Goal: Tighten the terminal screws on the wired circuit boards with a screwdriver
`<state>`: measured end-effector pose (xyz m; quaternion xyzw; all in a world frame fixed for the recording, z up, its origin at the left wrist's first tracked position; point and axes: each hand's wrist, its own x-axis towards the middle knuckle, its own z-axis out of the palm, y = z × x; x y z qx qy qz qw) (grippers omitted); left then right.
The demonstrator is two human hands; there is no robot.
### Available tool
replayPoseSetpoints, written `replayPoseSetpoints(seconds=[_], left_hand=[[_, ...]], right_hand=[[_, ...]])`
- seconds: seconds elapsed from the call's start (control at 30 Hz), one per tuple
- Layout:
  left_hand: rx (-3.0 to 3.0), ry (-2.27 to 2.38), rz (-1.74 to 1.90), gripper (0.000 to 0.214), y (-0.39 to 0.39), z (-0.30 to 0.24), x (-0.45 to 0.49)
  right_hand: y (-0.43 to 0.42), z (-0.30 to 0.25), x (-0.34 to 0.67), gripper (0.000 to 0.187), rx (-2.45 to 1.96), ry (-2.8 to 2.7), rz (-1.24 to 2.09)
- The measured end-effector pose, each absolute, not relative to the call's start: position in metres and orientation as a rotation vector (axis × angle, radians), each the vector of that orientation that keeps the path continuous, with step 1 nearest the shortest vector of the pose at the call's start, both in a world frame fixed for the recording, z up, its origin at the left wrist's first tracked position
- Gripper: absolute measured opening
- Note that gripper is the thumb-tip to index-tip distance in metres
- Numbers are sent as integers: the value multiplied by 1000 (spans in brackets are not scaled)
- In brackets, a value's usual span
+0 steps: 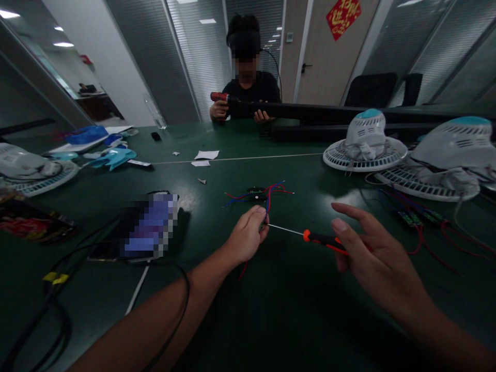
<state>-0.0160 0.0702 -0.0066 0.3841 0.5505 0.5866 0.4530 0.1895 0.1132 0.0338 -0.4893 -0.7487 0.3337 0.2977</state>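
My left hand is closed in a pinch on a small part with red and blue wires running from it, just above the dark green table. The thin shaft of an orange-handled screwdriver points into that pinch. My right hand holds the screwdriver's handle under the palm, with its fingers stretched out above it. A small black board with red and blue wires lies on the table just beyond my left hand.
Two white fan halves lie at the right, with wired green boards in front of them. A phone and black cables lie at the left. Across the table a person holds a red power tool.
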Motion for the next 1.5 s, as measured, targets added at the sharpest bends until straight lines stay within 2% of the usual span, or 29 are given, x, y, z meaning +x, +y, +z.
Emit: replayPoseSetpoints(seconds=[1.03,1.33,1.5], left_hand=[[938,1375,1433,28,69,-5,-16],[942,1373,1440,30,70,-9,-17],[930,1381,1449,30,70,-7,-16]], right_hand=[[108,34,187,64,-1230,-1865,921],[108,37,188,54,-1292,-1972,861],[109,36,187,55,-1238,-1987,861]])
